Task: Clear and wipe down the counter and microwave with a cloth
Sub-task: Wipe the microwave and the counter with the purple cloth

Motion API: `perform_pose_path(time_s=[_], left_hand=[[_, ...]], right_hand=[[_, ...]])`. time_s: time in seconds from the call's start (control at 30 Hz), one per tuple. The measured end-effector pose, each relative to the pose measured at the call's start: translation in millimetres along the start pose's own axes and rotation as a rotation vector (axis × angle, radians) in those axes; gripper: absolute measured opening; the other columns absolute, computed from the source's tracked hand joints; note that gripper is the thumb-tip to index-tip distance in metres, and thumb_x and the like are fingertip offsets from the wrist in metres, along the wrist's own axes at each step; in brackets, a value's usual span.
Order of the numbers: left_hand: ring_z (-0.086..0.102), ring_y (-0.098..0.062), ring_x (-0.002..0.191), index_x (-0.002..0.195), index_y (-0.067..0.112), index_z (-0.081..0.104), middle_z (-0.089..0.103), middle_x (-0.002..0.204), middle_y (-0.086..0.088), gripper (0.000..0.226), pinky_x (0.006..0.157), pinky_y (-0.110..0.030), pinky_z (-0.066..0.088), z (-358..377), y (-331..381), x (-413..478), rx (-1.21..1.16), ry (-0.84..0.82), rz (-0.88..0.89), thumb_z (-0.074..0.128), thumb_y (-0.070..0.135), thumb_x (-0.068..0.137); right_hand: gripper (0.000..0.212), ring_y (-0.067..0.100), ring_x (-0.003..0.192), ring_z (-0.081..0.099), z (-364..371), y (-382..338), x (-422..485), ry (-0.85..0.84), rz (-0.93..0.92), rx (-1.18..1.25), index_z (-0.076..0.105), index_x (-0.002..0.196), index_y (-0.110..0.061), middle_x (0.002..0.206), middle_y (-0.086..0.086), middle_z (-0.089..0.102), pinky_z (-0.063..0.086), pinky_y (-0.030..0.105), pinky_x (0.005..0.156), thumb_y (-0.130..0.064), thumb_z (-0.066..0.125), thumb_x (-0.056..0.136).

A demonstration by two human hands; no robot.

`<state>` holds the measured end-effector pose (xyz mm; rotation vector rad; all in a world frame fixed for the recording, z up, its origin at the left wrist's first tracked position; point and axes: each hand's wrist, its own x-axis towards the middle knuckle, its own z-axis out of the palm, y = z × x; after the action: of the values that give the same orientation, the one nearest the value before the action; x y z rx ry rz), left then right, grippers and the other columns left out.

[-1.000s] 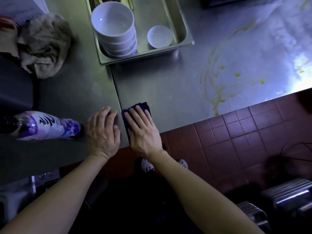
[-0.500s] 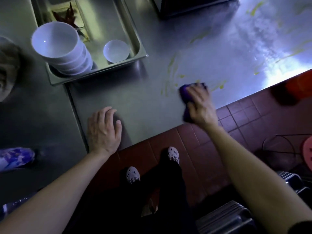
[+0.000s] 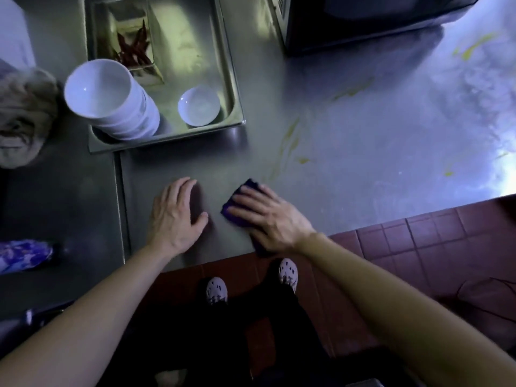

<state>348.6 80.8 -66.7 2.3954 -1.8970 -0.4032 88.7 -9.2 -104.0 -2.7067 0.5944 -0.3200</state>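
Now hands flat, right hand [image 3: 272, 216] pressing cloth [image 3: 229, 205], back beside empty left hand [image 3: 176, 216] on counter [image 3: 349, 177]

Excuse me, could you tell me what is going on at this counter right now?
A person is wiping the steel counter. The right hand presses a dark cloth flat near the front edge, while the left hand rests flat on the counter beside it. Yellow smears lie unwiped beyond the cloth, toward the microwave. A metal tray holding stacked bowls sits at the back left.
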Motion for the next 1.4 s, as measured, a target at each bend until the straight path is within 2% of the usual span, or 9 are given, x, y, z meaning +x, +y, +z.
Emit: perform_pose_path(time_s=[0.13, 0.23, 0.4, 0.53, 0.77, 0.93, 1.03, 1.23, 1.4], left_hand=[[0.017, -0.034, 0.161, 0.168, 0.017, 0.016, 0.013, 0.173, -0.008, 0.142, 0.131, -0.053, 0.023, -19, -11, 0, 0.017, -0.239, -0.085, 0.066, 0.093, 0.060], [-0.006, -0.032, 0.165, 0.169, 0.023, -0.014, -0.014, 0.176, -0.005, 0.175, 0.134, -0.051, 0.008, -33, -18, 1, 0.084, -0.417, -0.136, 0.080, 0.096, 0.040], [-0.008, -0.036, 0.165, 0.167, 0.022, -0.022, -0.022, 0.176, -0.012, 0.185, 0.134, -0.047, 0.009, -50, -9, 5, 0.205, -0.496, -0.192, 0.096, 0.078, 0.035], [-0.006, -0.034, 0.165, 0.169, 0.022, -0.017, -0.021, 0.176, -0.011, 0.181, 0.131, -0.046, 0.015, -50, -1, 1, 0.236, -0.472, -0.196, 0.098, 0.073, 0.039], [0.002, -0.031, 0.165, 0.171, 0.025, -0.007, -0.011, 0.178, -0.009, 0.183, 0.128, -0.046, 0.027, -51, -1, -1, 0.256, -0.422, -0.179, 0.099, 0.073, 0.030], [0.008, -0.029, 0.164, 0.171, 0.026, -0.003, -0.007, 0.178, -0.007, 0.182, 0.127, -0.043, 0.029, -51, -3, -2, 0.270, -0.413, -0.173, 0.097, 0.075, 0.028], [0.008, -0.029, 0.164, 0.171, 0.025, -0.003, -0.007, 0.178, -0.008, 0.181, 0.128, -0.042, 0.027, -53, 0, -2, 0.268, -0.407, -0.176, 0.098, 0.074, 0.029], [0.006, -0.030, 0.164, 0.171, 0.026, -0.006, -0.008, 0.178, -0.008, 0.183, 0.129, -0.043, 0.026, -53, -1, -2, 0.256, -0.409, -0.173, 0.098, 0.074, 0.028], [0.009, -0.031, 0.163, 0.171, 0.025, -0.003, -0.005, 0.178, -0.010, 0.182, 0.130, -0.045, 0.026, -54, -5, -1, 0.282, -0.406, -0.143, 0.094, 0.080, 0.027]], right_hand=[[0.061, 0.041, 0.152, 0.040, -56, 145, 20, 0.259, 0.505, -0.097, 0.051, 0.157, -0.017, 0.159, 0.014, 0.050, 0.023, 0.056, 0.129, -0.027, 0.057, 0.097], [0.067, 0.042, 0.158, 0.028, -55, 149, 50, 0.340, 0.827, -0.119, 0.045, 0.159, -0.012, 0.164, 0.019, 0.042, 0.017, 0.057, 0.130, -0.035, 0.052, 0.097], [0.085, 0.034, 0.165, 0.008, 4, -25, 38, 0.089, 0.322, 0.041, 0.035, 0.166, -0.014, 0.174, 0.016, 0.026, 0.013, 0.056, 0.132, -0.047, 0.063, 0.093], [0.084, 0.030, 0.163, 0.019, -4, 4, 30, -0.005, 0.075, -0.013, 0.039, 0.165, -0.023, 0.172, 0.010, 0.034, 0.019, 0.055, 0.131, -0.058, 0.064, 0.093], [0.081, 0.035, 0.161, 0.024, -38, 104, 58, 0.316, 0.782, -0.133, 0.044, 0.161, -0.016, 0.167, 0.013, 0.039, 0.014, 0.057, 0.131, -0.048, 0.064, 0.089], [0.085, 0.034, 0.164, 0.013, 24, -43, 85, 0.084, 0.320, 0.065, 0.040, 0.164, -0.014, 0.172, 0.015, 0.032, 0.015, 0.057, 0.131, -0.046, 0.066, 0.089], [0.078, 0.029, 0.164, 0.018, 11, -1, 71, 0.035, 0.112, 0.007, 0.041, 0.164, -0.021, 0.171, 0.009, 0.035, 0.018, 0.054, 0.130, -0.051, 0.062, 0.094], [0.077, 0.034, 0.161, 0.023, -36, 103, 37, 0.343, 0.850, -0.167, 0.042, 0.161, -0.016, 0.169, 0.012, 0.037, 0.016, 0.057, 0.130, -0.045, 0.063, 0.093], [0.081, 0.035, 0.164, 0.015, 17, -11, 101, 0.175, 0.507, -0.012, 0.040, 0.163, -0.014, 0.171, 0.014, 0.033, 0.012, 0.054, 0.132, -0.044, 0.060, 0.091]])
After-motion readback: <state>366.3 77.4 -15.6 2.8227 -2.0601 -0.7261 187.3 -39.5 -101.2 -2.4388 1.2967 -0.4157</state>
